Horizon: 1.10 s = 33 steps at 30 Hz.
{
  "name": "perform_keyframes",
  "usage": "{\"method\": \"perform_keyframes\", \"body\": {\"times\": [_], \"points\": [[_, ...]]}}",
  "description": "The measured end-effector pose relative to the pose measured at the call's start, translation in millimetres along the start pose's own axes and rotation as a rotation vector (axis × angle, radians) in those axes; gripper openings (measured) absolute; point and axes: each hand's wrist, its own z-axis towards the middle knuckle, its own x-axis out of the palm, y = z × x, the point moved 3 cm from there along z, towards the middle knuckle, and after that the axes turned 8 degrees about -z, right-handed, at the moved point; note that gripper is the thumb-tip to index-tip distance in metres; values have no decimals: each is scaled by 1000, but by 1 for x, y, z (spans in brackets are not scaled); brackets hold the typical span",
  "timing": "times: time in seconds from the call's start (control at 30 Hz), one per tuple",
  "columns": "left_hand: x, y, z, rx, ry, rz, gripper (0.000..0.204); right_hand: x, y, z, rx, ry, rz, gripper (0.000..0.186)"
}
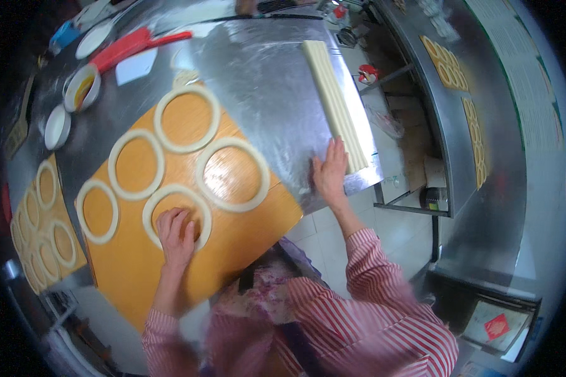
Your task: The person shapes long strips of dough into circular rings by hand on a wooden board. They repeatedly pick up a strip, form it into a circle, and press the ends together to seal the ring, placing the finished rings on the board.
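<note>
Several pale dough rings lie on a wooden board (245, 245) tilted across the metal table. My left hand (177, 237) rests over the nearest dough ring (200, 200), its fingers bent down inside the loop and the thumb apart; nothing shows in its grasp. Beyond it lie another dough ring (265, 176) and a far one (158, 119). To the right, my right hand (331, 171) touches the left side of a bundle of long dough strips (334, 94) near its close end. Its fingers are stretched out and the thumb stands apart.
Left on the table are a white bowl (58, 127), a bowl with yellow contents (82, 88), a red-handled tool (122, 50) and a white scraper (136, 66). A second ring-covered board (74, 242) stands far left. Boards with rings (445, 63) sit on the right counter (484, 207).
</note>
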Motion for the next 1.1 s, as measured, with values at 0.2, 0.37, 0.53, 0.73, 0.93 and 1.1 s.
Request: {"method": "perform_keyframes", "body": {"times": [0.2,0.37,0.53,0.73,0.93,1.1], "points": [[112,-74,128,157,104,-196,27,26,-59,2,150,114,-57,76],[237,-143,248,423,374,-181,41,20,-23,-11,168,169,64,78],[349,-147,317,668,608,212,48,10,-8,-3,34,339,219,76],[358,-117,329,700,718,139,46,25,-31,59,143,193,331,71],[308,-76,375,714,589,138,48,14,-13,55,-42,139,383,70],[352,-116,435,722,639,363,74,17,-29,50,25,195,433,42]]}}
